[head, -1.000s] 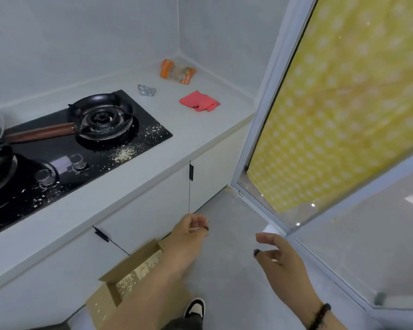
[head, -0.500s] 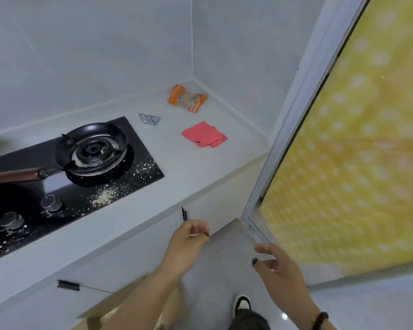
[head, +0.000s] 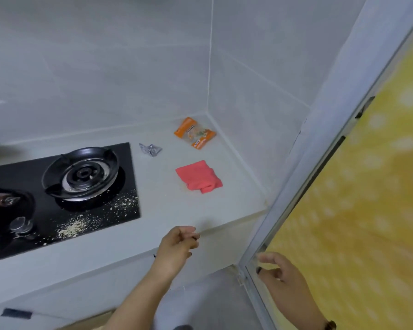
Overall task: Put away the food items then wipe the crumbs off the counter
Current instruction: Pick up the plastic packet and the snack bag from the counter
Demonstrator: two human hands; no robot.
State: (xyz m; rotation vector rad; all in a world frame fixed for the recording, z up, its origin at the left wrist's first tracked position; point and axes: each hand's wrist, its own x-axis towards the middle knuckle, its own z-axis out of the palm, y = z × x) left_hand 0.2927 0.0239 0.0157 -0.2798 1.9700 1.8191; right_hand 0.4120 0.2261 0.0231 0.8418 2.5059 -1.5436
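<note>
An orange plastic snack packet (head: 195, 132) is seen at twelve o'clock on the pale grey counter (head: 167, 210), with a folded pink cloth (head: 199, 176) nearer and crumbs (head: 73, 228) at nine o'clock on the black glass hob (head: 119, 210). The left hand (head: 177, 246) is loosely curled and the right hand (head: 281, 277) relaxed; nothing is held. The putting-away step is judged unfinished; a forward reach to the packet is called for.

counter (head: 177, 210): I see pale, smooth, matt stone.
hob (head: 129, 177): left of the counter's bare part, glossy black glass, I'd say, gritty with crumbs (head: 74, 227).
cloth (head: 198, 177): soft pink fabric.
snack packet (head: 194, 132): shiny orange plastic.
wrapper (head: 150, 149): crinkled clear film.
</note>
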